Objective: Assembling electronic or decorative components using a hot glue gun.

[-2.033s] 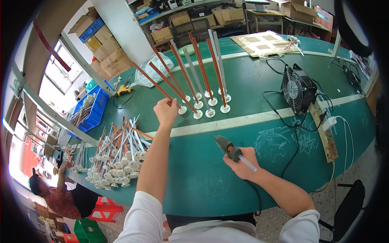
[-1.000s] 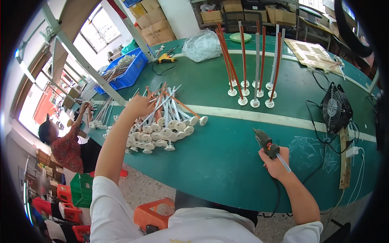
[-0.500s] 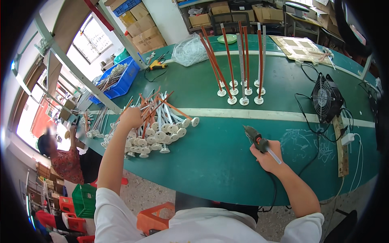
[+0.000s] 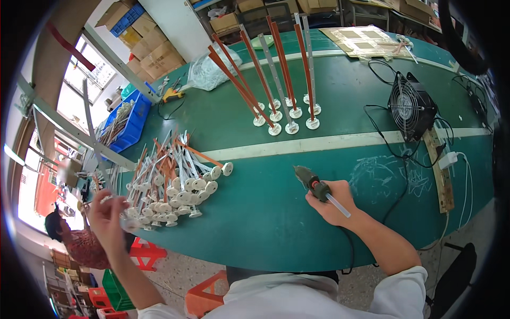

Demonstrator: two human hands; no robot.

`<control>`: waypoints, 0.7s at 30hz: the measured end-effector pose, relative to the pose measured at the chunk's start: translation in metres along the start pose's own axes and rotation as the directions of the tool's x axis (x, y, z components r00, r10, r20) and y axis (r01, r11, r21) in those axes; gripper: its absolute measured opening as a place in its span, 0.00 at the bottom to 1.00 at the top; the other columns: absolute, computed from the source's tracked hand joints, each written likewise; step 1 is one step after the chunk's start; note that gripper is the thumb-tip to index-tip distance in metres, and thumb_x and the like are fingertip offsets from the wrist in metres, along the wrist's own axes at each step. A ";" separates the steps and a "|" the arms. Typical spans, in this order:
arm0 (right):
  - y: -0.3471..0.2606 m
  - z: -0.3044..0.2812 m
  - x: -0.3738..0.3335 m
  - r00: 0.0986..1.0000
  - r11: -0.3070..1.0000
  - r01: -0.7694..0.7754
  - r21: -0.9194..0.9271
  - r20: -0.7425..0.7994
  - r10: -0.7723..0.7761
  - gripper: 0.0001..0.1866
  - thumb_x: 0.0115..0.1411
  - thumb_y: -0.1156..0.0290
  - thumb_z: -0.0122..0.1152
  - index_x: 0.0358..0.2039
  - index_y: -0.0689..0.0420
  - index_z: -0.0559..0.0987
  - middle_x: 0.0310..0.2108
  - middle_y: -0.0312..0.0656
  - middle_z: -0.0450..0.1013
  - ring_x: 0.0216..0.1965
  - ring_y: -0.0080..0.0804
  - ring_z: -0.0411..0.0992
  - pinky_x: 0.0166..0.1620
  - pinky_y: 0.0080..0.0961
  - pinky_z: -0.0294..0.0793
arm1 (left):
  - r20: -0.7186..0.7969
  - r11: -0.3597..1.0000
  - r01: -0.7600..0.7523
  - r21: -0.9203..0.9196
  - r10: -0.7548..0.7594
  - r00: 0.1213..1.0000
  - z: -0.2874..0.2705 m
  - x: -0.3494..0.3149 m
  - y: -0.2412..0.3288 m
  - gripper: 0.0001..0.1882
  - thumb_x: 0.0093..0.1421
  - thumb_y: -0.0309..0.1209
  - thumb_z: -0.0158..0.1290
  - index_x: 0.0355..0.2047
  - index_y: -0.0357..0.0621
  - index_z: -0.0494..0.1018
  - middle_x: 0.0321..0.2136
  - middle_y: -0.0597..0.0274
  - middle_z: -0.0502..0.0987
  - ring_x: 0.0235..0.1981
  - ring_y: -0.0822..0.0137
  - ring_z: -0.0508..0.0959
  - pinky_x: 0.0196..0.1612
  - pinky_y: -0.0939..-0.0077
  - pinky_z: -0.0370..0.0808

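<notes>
In my right hand (image 4: 340, 202) is a dark green hot glue gun (image 4: 313, 183), its nozzle toward the far left and a translucent glue stick (image 4: 338, 206) poking from its back. My left hand (image 4: 108, 219), slightly blurred, is raised at the left table edge. Its fingers pinch a long grey strip (image 4: 90, 119) that stands up above them; a blurred pale round base shows by the palm. Beside that hand lies a heap of brown and grey strips with white round bases (image 4: 183, 198). Several such strips stand upright on their white bases (image 4: 292, 127) farther back.
A black fan (image 4: 406, 106) with trailing cables stands at the right, near a power strip (image 4: 445, 183). At the far left are a blue crate (image 4: 130, 127) and a yellow glue gun (image 4: 172, 94). A plastic bag (image 4: 210, 72) lies behind. Another person (image 4: 85, 245) sits at left.
My left hand has left the heap, moving left and toward me with a grey strip in it. The glue gun stays in my right hand. The view has shifted.
</notes>
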State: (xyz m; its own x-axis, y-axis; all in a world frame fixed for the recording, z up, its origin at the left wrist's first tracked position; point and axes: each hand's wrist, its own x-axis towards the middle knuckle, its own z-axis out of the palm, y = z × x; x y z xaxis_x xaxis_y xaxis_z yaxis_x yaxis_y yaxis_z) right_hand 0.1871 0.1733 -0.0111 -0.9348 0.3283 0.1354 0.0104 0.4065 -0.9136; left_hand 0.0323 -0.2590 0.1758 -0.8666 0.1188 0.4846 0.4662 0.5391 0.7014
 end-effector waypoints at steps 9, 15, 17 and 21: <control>-0.003 -0.008 -0.007 0.994 0.994 0.105 -0.034 0.001 -0.105 0.07 0.52 0.74 0.70 0.26 0.62 0.79 0.18 0.45 0.73 0.18 0.33 0.71 0.25 0.28 0.70 | 0.375 0.852 0.024 -0.523 0.205 0.904 0.283 -0.028 0.038 0.06 0.64 0.16 0.55 0.41 0.31 0.78 0.37 0.54 0.84 0.41 0.66 0.84 0.48 0.73 0.80; -0.013 -0.011 -0.008 0.978 0.978 0.204 -0.042 0.046 -0.202 0.08 0.48 0.75 0.71 0.23 0.59 0.77 0.17 0.44 0.70 0.16 0.45 0.69 0.22 0.32 0.68 | 0.421 0.862 0.064 -0.502 0.179 0.889 0.307 -0.048 0.021 0.03 0.64 0.15 0.55 0.37 0.28 0.78 0.36 0.53 0.84 0.41 0.68 0.84 0.45 0.76 0.82; -0.010 -0.009 -0.008 0.976 0.977 0.208 -0.040 0.080 -0.204 0.09 0.47 0.75 0.71 0.22 0.58 0.76 0.16 0.43 0.69 0.16 0.45 0.69 0.22 0.32 0.67 | 0.436 0.889 0.035 -0.457 0.189 0.880 0.306 -0.052 0.015 0.03 0.63 0.15 0.56 0.36 0.27 0.78 0.36 0.52 0.84 0.40 0.67 0.84 0.44 0.76 0.82; -0.008 -0.007 -0.006 0.964 0.974 0.225 -0.015 0.148 -0.220 0.09 0.46 0.76 0.70 0.22 0.57 0.75 0.16 0.42 0.68 0.15 0.43 0.68 0.20 0.31 0.66 | 0.434 0.934 -0.132 -0.333 0.276 0.858 0.303 -0.047 0.018 0.01 0.60 0.13 0.57 0.33 0.25 0.77 0.35 0.50 0.84 0.38 0.66 0.85 0.43 0.75 0.83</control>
State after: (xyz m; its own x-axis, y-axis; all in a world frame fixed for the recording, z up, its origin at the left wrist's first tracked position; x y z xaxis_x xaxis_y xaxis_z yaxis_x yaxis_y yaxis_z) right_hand 0.1955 0.1737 -0.0023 -0.9562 0.1004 0.2749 -0.1948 0.4827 -0.8539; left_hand 0.0273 -0.0024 0.0079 -0.6917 0.6125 0.3827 0.6090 0.2098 0.7649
